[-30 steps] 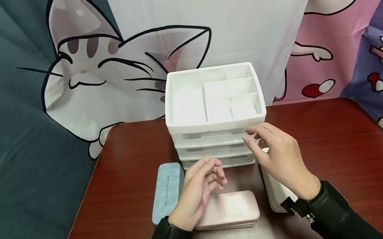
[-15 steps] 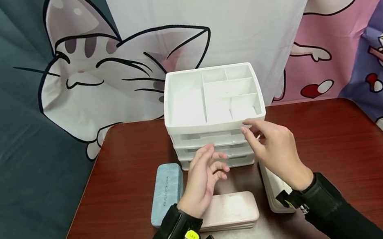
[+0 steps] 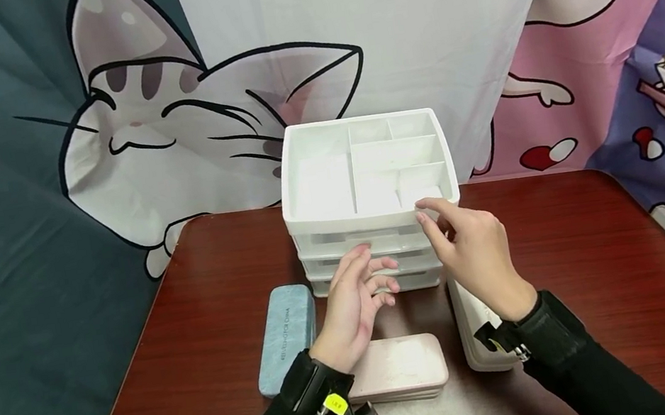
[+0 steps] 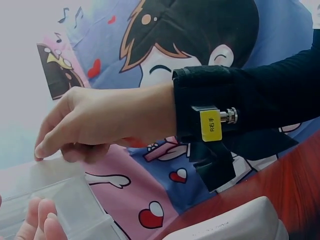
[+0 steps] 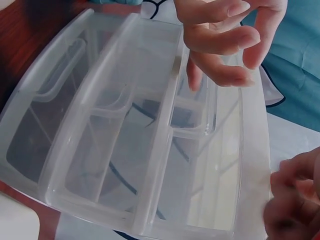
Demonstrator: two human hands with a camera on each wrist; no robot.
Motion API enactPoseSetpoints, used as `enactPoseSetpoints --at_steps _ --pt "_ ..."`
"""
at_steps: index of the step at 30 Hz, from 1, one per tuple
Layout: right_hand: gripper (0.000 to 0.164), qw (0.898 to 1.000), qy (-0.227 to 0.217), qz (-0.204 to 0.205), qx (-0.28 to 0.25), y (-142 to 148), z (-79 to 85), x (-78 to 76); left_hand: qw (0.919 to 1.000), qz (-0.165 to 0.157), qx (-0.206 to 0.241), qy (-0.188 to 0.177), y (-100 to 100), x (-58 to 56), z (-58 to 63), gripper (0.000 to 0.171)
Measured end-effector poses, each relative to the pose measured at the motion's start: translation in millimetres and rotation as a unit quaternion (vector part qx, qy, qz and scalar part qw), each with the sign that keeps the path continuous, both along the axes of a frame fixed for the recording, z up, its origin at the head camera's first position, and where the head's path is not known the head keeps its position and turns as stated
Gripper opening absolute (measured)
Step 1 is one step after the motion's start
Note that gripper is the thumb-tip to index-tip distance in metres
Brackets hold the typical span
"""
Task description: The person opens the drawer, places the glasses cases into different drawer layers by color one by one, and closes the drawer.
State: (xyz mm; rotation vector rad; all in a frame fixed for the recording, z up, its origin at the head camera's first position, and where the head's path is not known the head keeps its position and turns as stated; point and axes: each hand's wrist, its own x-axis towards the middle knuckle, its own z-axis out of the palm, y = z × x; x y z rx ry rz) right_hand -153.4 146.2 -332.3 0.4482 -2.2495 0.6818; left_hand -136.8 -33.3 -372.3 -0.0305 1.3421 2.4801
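A white plastic drawer organizer (image 3: 367,220) stands mid-table, with a divided tray on top and see-through drawers below. My right hand (image 3: 473,244) is at its front right corner, index fingertip and thumb tip close together right at the tray's front rim. The right wrist view shows those bent fingers beside the rim, partly blurred. My left hand (image 3: 356,301) hovers before the drawer fronts, palm turned inward, fingers loosely bent and apart, nothing in them. In the right wrist view, the left fingers (image 5: 220,42) overlap the upper drawers. The drawers look shut.
A blue lettered case (image 3: 286,336) lies left of the organizer. In front is a pale pink flat case (image 3: 398,366), partly behind my left wrist. A white case (image 3: 476,329) lies under my right forearm. Printed curtains (image 3: 397,33) hang behind the reddish-brown table (image 3: 604,253).
My right hand has moved slightly up and left to the tray's rim, its thumb and index coming closer. My left hand has risen toward the drawers, its fingers spreading. The cases stay put.
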Motion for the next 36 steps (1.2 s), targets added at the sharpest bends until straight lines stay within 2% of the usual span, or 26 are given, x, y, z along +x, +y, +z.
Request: enactPoseSetpoints --at_steps 11,21,29,36 --pt "0.007 1.000 -0.013 -0.016 0.019 0.3 6.7 -5.8 1.0000 0.007 0.003 0.005 3.4 -2.0 1.9 0.031" --pt "0.008 0.999 -0.019 -0.006 0.031 3.9 14.8 -10.6 0.9999 0.005 -0.001 0.015 7.3 -6.6 -0.1 0.030" --pt "0.012 0.999 -0.019 -0.005 0.030 5.0 15.9 -10.7 0.9982 0.058 -0.011 -0.004 12.8 -12.4 -5.6 0.035" --pt "0.011 0.999 -0.019 -0.002 0.027 4.6 14.5 -12.3 0.9940 0.104 -0.033 -0.006 14.4 -14.5 -7.9 0.037"
